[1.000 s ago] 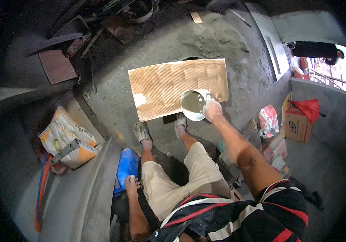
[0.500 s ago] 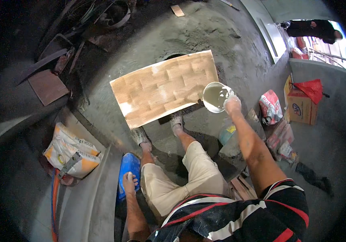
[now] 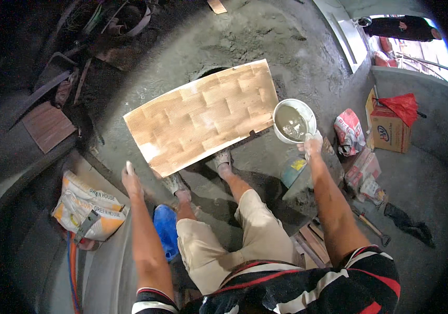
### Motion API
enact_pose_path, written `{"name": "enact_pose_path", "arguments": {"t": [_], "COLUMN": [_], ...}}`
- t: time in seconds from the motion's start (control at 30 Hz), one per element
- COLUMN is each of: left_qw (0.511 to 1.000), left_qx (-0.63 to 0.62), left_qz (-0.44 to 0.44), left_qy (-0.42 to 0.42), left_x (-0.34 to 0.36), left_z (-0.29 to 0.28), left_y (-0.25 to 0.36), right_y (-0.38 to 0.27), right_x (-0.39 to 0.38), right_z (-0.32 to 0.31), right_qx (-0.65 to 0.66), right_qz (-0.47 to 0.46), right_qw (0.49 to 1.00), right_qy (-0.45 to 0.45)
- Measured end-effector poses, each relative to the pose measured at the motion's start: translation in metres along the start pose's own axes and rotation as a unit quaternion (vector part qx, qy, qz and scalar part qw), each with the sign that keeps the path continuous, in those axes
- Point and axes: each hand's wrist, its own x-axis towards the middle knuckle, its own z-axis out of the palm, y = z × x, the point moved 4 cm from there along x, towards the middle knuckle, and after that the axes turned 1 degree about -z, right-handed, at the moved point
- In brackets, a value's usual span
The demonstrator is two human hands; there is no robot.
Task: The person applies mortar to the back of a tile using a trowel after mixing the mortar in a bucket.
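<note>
My right hand (image 3: 312, 144) grips the near side of a white pail (image 3: 294, 119) holding grey, watery liquid with light reflections on it. The pail is beside the right end of a tan ribbed rectangular sheet (image 3: 203, 115), which partly covers a dark opening in the grey cement floor. My left hand (image 3: 131, 177) is raised near the sheet's lower left corner, fingers loosely extended, with no object visible in it. My dusty sandalled feet (image 3: 222, 162) are at the sheet's lower edge. A blue container (image 3: 165, 230) lies between my left forearm and my leg.
Orange-and-white sacks (image 3: 89, 206) rest at left, scrap boards (image 3: 49, 125) behind them. At right are a pink-white bag (image 3: 348, 131), a cardboard box (image 3: 391, 133) with red material (image 3: 397, 111) on it and a shovel (image 3: 383, 238). A dark-clad person (image 3: 401, 29) is at the bright doorway.
My left hand has moved from the blue container up toward the sheet's left end. The pail in my right hand has moved right, and the view has shifted.
</note>
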Motion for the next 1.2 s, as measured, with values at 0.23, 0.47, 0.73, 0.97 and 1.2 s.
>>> {"name": "enact_pose_path", "arguments": {"t": [0.23,0.47,0.73,0.97,1.2], "left_qw": [0.992,0.986,0.978,0.969,0.978], "left_qx": [-0.117,0.046,0.054,0.119,0.065], "left_qz": [0.000,0.067,0.066,0.040,0.035], "left_qy": [0.037,0.143,0.189,0.215,0.195], "left_x": [0.026,0.003,0.028,0.048,0.049], "left_z": [0.108,0.104,-0.019,-0.109,-0.118], "left_y": [0.021,0.044,0.008,-0.022,-0.050], "right_y": [-0.002,-0.033,-0.058,-0.075,-0.070], "right_x": [0.007,0.006,0.013,0.012,0.011], "right_z": [0.004,0.009,0.033,0.111,0.185], "right_qx": [-0.040,-0.046,0.019,0.075,-0.013], "right_qz": [-0.033,-0.011,-0.056,-0.085,0.095], "right_qw": [0.998,0.998,0.998,0.979,0.983], "right_qy": [0.022,0.042,-0.038,-0.168,-0.154]}}
